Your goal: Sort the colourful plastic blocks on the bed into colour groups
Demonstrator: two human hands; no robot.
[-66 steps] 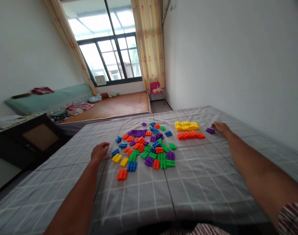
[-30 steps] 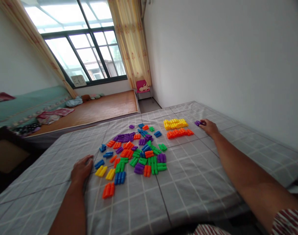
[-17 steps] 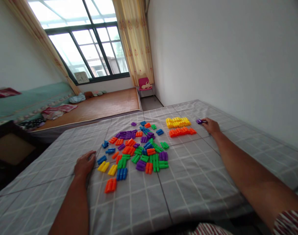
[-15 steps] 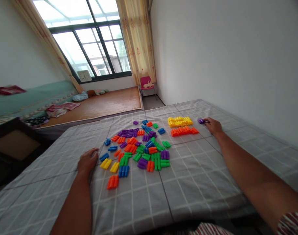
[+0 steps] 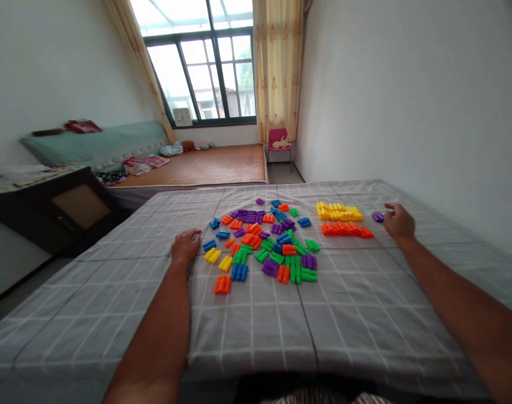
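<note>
My right hand [image 5: 400, 222] is at the far right of the cloth, fingers apart and holding nothing. Just left of its fingertips lies a purple plastic piece [image 5: 378, 216]. Left of that are a row of yellow pieces [image 5: 339, 212] and, nearer me, a row of orange pieces [image 5: 347, 229]. My left hand [image 5: 186, 245] rests on the cloth with loosely bent fingers and nothing in it. Beside it, a loose spread of purple, blue, orange, green and yellow pieces covers the middle; a blue piece [image 5: 209, 245] and a yellow piece [image 5: 213, 256] are nearest.
A grey checked cloth [image 5: 256, 320] covers the table. A white wall [image 5: 407, 101] rises along the right. Behind the table stand a low bed [image 5: 222, 163], a pink chair [image 5: 278, 137] with a soft toy, and a dark cabinet [image 5: 71, 210] on the left.
My right hand has let go of the purple piece, which now lies on the cloth by the fingertips. The view has turned left and levelled; my left hand stays beside the pieces.
</note>
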